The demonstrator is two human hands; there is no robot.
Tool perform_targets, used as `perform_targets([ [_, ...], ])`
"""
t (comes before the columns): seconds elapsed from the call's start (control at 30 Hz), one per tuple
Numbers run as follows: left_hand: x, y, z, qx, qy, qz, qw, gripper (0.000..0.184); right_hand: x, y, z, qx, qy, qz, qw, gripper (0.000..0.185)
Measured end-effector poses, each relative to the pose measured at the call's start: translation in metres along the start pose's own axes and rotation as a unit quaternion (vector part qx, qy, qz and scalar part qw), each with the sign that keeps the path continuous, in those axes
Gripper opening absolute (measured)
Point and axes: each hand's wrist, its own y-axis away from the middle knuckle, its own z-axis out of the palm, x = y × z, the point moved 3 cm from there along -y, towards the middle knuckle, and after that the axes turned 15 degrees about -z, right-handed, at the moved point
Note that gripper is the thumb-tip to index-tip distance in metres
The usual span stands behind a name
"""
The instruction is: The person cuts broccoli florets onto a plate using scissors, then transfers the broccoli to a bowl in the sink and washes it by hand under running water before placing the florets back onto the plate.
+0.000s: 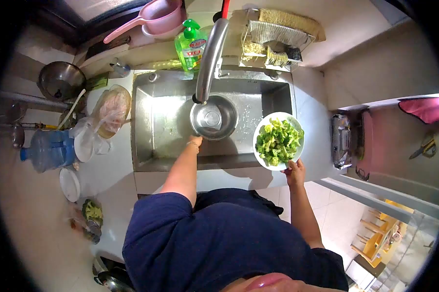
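Observation:
Below the faucet [212, 61], a stainless steel bowl [197, 117] sits in the sink. My left hand [195, 141] has its fingers closed at the bowl's near rim; part of them is hidden. My right hand [296, 173] grips the near edge of a white plate [275, 167] and holds it over the right side of the sink. Cut green broccoli [279, 141] is heaped on that plate. Whether the bowl contains water I cannot tell.
Green dish soap [190, 46] stands behind the sink [146, 131], beside a wire rack [278, 36] with sponges. Left of the sink lie a plate of bagged meat [113, 109], a blue water jug [49, 151] and more broccoli [92, 211]. A pink dipper [161, 17] rests at the back.

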Motion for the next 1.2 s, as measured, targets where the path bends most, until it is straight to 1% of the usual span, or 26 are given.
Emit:
perform_targets([
  [0.03,0.007,0.002,-0.005,0.121,-0.143,0.078,0.979,0.038,0.001,-0.001,-0.001,0.009,0.006,0.0,1.0,0.039],
  [0.07,0.016,0.0,-0.002,0.098,-0.097,0.074,0.988,0.04,0.002,0.0,-0.001,0.019,0.012,0.001,1.0,0.039],
  [0.1,0.073,0.063,-0.043,0.076,-0.05,0.069,0.993,0.041,0.001,0.001,0.001,0.026,0.017,0.001,0.999,0.04],
  [0.13,0.093,0.055,-0.027,0.073,0.001,0.226,0.971,0.041,0.003,0.0,-0.001,0.019,0.005,0.001,1.0,0.04],
  [0.17,0.111,0.049,-0.011,0.057,0.039,0.377,0.923,0.041,0.004,0.0,-0.002,0.01,0.006,0.004,1.0,0.039],
  [0.2,0.152,0.081,-0.015,-0.015,0.082,0.344,0.935,0.038,0.005,0.0,-0.004,0.001,0.007,0.006,1.0,0.039],
  [0.23,0.189,0.108,-0.022,-0.002,0.06,0.397,0.916,0.044,0.005,-0.001,-0.004,-0.009,0.007,0.004,1.0,0.039],
  [0.3,0.239,0.118,-0.015,0.075,0.15,0.534,0.829,0.052,0.007,-0.003,-0.007,-0.006,-0.001,-0.005,1.0,0.038],
  [0.37,0.264,0.107,-0.002,0.135,0.093,0.572,0.804,0.061,0.005,-0.002,-0.007,-0.002,-0.006,-0.015,1.0,0.036],
  [0.4,0.268,0.093,0.006,-0.039,0.061,0.471,0.879,0.056,0.003,-0.001,-0.004,-0.002,-0.006,-0.017,1.0,0.036],
  [0.43,0.264,0.093,0.003,0.037,-0.001,0.537,0.843,0.047,0.003,0.0,-0.002,-0.002,-0.007,-0.019,1.0,0.035],
  [0.5,0.252,0.082,0.001,-0.119,-0.029,0.454,0.883,0.041,0.007,-0.001,-0.005,0.01,-0.01,-0.023,1.0,0.034],
  [0.53,0.24,0.08,-0.001,-0.113,-0.016,0.46,0.881,0.038,0.005,-0.001,-0.002,0.015,-0.005,-0.025,1.0,0.034],
  [0.57,0.232,0.083,-0.004,-0.066,0.029,0.51,0.857,0.038,0.004,0.0,-0.001,0.019,0.0,-0.025,0.999,0.033],
  [0.63,0.216,0.098,-0.014,0.022,0.114,0.597,0.793,0.038,0.004,-0.005,-0.001,0.003,0.004,-0.023,1.0,0.033],
  [0.67,0.202,0.092,-0.014,-0.066,0.175,0.486,0.854,0.035,0.003,-0.003,-0.003,-0.004,0.007,-0.018,1.0,0.033],
  [0.7,0.182,0.069,-0.005,-0.105,0.223,0.391,0.887,0.031,0.003,0.0,-0.003,0.005,0.01,-0.01,1.0,0.033],
  [0.73,0.152,0.031,0.011,-0.235,0.38,0.254,0.858,0.03,0.001,-0.001,0.0,0.011,0.011,-0.006,1.0,0.032],
  [0.77,0.129,0.005,0.025,-0.35,0.515,0.105,0.775,0.029,-0.002,-0.002,0.004,0.015,0.013,-0.004,1.0,0.032],
  [0.8,0.135,0.038,0.007,-0.304,0.543,-0.02,0.783,0.04,-0.004,-0.001,0.006,0.013,0.004,-0.006,1.0,0.031],
  [0.93,0.132,0.022,0.016,-0.374,0.596,-0.062,0.708,0.039,0.0,-0.006,0.0,-0.03,0.01,-0.006,0.999,0.031],
  [1.03,0.143,0.008,0.023,-0.329,0.629,-0.113,0.695,0.039,-0.006,-0.003,0.003,-0.009,0.024,0.008,1.0,0.031],
  [1.07,0.144,0.005,0.024,-0.341,0.649,-0.133,0.667,0.038,-0.007,-0.003,0.005,-0.009,0.019,0.001,1.0,0.031],
  [1.17,0.156,0.029,0.009,-0.332,0.548,-0.18,0.746,0.035,-0.006,0.001,0.004,-0.002,0.01,-0.012,1.0,0.031],
  [1.2,0.155,0.029,0.012,-0.347,0.523,-0.159,0.762,0.034,-0.003,0.0,0.0,-0.003,0.008,-0.012,1.0,0.032],
])
